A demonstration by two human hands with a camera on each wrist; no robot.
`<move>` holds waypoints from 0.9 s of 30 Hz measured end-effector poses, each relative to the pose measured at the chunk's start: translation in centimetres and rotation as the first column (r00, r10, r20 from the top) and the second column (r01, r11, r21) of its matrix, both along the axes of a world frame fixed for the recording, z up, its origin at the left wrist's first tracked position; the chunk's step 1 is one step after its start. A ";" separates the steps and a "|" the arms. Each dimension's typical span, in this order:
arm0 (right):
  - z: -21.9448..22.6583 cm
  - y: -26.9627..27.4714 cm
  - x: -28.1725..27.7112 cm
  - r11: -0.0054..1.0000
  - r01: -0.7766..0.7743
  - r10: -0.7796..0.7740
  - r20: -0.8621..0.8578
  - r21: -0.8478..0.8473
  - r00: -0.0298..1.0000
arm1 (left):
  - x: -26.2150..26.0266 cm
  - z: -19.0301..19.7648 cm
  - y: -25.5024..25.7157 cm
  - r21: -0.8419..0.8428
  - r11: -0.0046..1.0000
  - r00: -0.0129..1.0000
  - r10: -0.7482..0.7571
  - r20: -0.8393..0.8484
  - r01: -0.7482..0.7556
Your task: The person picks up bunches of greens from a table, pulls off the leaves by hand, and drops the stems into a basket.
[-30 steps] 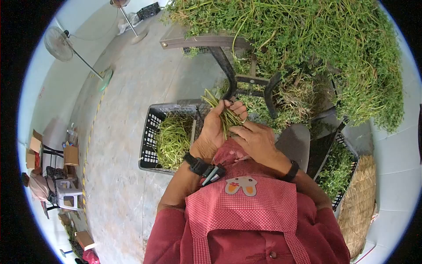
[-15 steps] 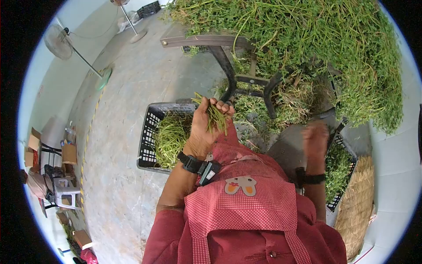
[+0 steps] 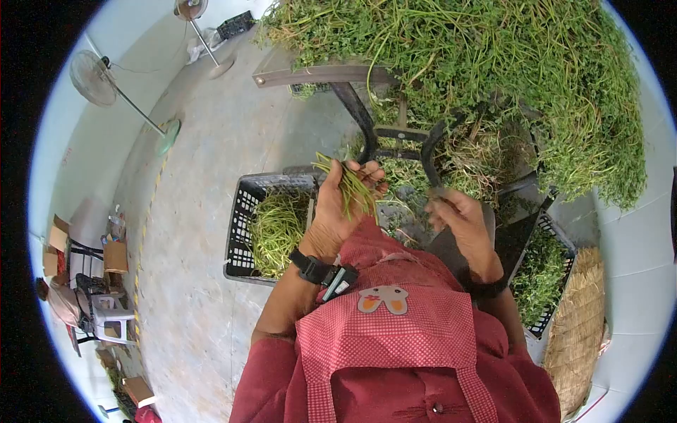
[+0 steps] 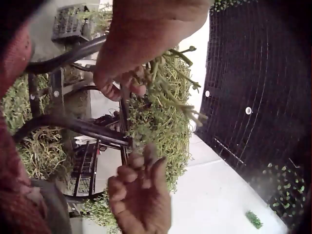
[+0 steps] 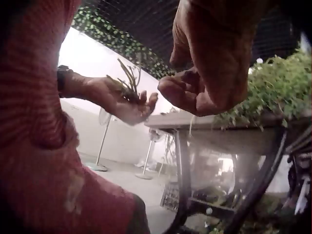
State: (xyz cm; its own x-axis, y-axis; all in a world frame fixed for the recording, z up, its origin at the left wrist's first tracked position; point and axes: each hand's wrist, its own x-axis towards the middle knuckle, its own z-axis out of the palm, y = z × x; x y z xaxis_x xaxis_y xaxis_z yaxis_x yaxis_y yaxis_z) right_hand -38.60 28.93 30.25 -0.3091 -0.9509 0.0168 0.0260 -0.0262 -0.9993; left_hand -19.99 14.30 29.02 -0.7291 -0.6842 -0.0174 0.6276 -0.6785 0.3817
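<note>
My left hand (image 3: pixel 337 211) is turned palm up in front of the apron and holds a small bunch of green stems (image 3: pixel 356 192) across the palm, thumb on one side and fingers bent on the other. Cut ends of the stems (image 4: pixel 168 90) stick out past the hand in the left wrist view. To its right, my right hand (image 3: pixel 462 222) is raised apart from the bunch with its fingers curled in. In the left wrist view the right hand's fingers (image 4: pixel 126 187) are bent toward the thumb, and no stem shows in them.
A black crate (image 3: pixel 240 211) of trimmed stems stands on the floor at left. Leafy greens (image 3: pixel 479 56) heap over the table (image 3: pixel 317 70) ahead, its dark legs close beyond the hands. Another crate (image 3: pixel 557 282) of greens and a straw mat (image 3: pixel 578 324) lie at right. Fans (image 3: pixel 95 77) stand far left.
The right hand left the bunch, swung out to the right, and has come partway back toward the left hand. The left hand keeps the stems, shifting only slightly.
</note>
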 end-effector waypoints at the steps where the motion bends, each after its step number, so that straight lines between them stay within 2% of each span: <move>1: 0.9 -0.8 0.7 1.000 -0.001 0.001 0.000 -0.001 1.000 | 0.0 0.1 0.1 -0.001 1.000 1.000 0.001 0.000 -0.001; 3: 2.4 -1.9 1.7 0.998 -0.043 0.035 -0.175 -0.043 0.984 | -0.1 0.3 0.4 -0.023 0.999 0.994 0.046 0.098 -0.044; 4: 3.3 -2.0 2.4 0.998 -0.039 0.030 -0.181 -0.046 0.983 | -0.3 0.3 0.6 -0.025 0.999 0.995 0.041 0.092 -0.039; 6: 4.6 -2.0 3.8 0.969 -0.129 0.022 -0.445 -0.211 0.895 | -0.7 0.4 1.0 -0.055 0.997 0.988 0.055 0.145 -0.047; 7: 4.7 -2.1 4.1 0.969 -0.129 0.021 -0.448 -0.211 0.894 | -0.8 0.4 1.2 -0.055 0.997 0.988 0.054 0.141 -0.047; 9: 4.8 -2.3 4.6 0.982 -0.119 -0.003 -0.643 -0.147 0.766 | -1.1 0.5 1.3 -0.102 0.993 0.981 0.077 0.178 -0.059; 11: 4.5 -2.5 4.8 0.984 -0.092 -0.029 -0.648 -0.153 0.761 | -1.4 0.3 1.4 -0.123 0.991 0.978 0.082 0.193 -0.059; 13: 4.3 -2.8 4.8 0.995 -0.065 -0.014 -0.736 -0.079 0.676 | -1.5 0.3 1.4 -0.150 0.987 0.975 0.083 0.207 -0.052; 16: 2.1 -3.4 4.4 0.984 -0.035 -0.093 -0.683 -0.172 0.725 | -1.6 0.4 1.9 -0.157 0.985 0.964 0.108 0.241 -0.071; 19: 1.9 -3.0 4.3 0.991 -0.067 -0.043 -0.751 -0.116 0.659 | -1.5 0.6 2.3 -0.182 0.980 0.977 0.115 0.181 -0.082; 20: 1.7 -2.8 4.6 0.982 -0.111 -0.039 -0.735 -0.154 0.677 | -1.8 1.6 2.8 -0.211 0.971 0.935 0.176 0.307 -0.113; 21: 1.6 -2.5 4.7 0.981 -0.104 -0.053 -0.740 -0.164 0.671 | -1.9 1.6 2.9 -0.221 0.969 0.939 0.172 0.298 -0.107; 23: 1.5 -2.2 4.9 0.988 -0.100 -0.009 -0.679 -0.121 0.734 | -1.9 1.1 2.7 -0.194 0.975 0.948 0.159 0.276 -0.107; 24: 1.3 -2.2 4.6 0.989 -0.100 0.016 -0.602 -0.106 0.798 | -1.8 0.9 2.6 -0.204 0.973 0.945 0.164 0.283 -0.107; 25: 0.9 -2.0 4.2 0.988 -0.099 0.008 -0.606 -0.117 0.795 | -1.6 0.9 2.3 -0.215 0.971 0.947 0.166 0.276 -0.107; 27: 0.1 -1.1 2.7 0.985 -0.118 0.039 -0.499 -0.129 0.866 | -0.9 1.1 1.3 -0.019 0.962 0.925 0.269 0.269 -0.274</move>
State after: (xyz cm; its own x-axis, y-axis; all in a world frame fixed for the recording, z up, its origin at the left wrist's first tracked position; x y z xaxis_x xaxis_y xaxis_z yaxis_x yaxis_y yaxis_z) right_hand -35.92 27.81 30.38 -0.1473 -0.9454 0.2908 -0.4600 -0.1948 -0.8663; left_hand -20.89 15.59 30.11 -0.4822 -0.8529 -0.2000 0.6657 -0.5051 0.5493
